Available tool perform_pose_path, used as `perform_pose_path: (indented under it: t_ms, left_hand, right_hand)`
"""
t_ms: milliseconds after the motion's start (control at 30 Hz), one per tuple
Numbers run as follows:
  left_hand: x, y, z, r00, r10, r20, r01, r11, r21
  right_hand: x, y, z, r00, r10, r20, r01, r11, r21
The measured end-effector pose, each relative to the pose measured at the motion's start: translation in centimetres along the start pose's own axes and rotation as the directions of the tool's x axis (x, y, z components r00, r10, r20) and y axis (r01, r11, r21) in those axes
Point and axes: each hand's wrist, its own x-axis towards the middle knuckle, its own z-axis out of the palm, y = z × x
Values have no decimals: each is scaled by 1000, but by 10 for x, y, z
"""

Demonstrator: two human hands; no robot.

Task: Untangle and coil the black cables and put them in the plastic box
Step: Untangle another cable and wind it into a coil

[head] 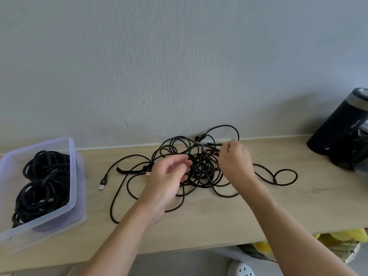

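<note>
Fingers (184, 163) of your left hand (169, 176) are loosely curled and half open, palm turned to the right, with the tips at the left edge of the tangle (201, 166). Whether they have a strand caught cannot be told. The fingers (232, 145) of your right hand (236, 159) are bunched and pointing down at the far right of the heap, where a tall arc of cable (225, 127) drops to them. They look to be pinching it, but blur leaves that unsure. You are, by my reading, in the untangling step: this heap is a loose knot and coiling has not begun on it. The next move calls for a free end, fed back through the loops one at a time; hauling on a middle strand would likely cinch the knot. The tangle lies on the table (199, 226) close to the wall (179, 66), and its long axis runs left to right, parallel to that wall. One tail reaches out left and ends in a plug (102, 185) that points near and left, toward the plastic box (73, 176). A second plug (147, 173) lies just beside your left wrist, and a single loop (284, 177) trails off to the right. The box stands well apart at the left with coiled cables (43, 186) already in it. A dark cylinder (338, 126) stands at the far right.
</note>
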Motion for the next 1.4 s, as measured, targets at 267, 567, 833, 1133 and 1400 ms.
perform_pose_path:
  t_ms: [267,567,833,1133,1400]
  left_hand:
    - [14,6,41,1000,20,4,-20,1000,-17]
    - [38,28,42,905,422,52,-408,831,378]
    - [10,128,5,856,467,223,-493,606,624]
    - [-115,185,-26,914,403,42,-373,796,476]
    - [-184,224,-38,948,278,154,-296,949,108]
  right_hand:
    - [48,61,3,983,-105,151,167,854,-492]
    - [57,16,-19,879,-462,-122,424,871,-248]
    - [3,-100,-84,740,-671,47,669,728,-153]
    - [-90,-190,-149,876,4,483,-329,737,591]
    - [-147,-236,-183,764,19,645,-548,547,633]
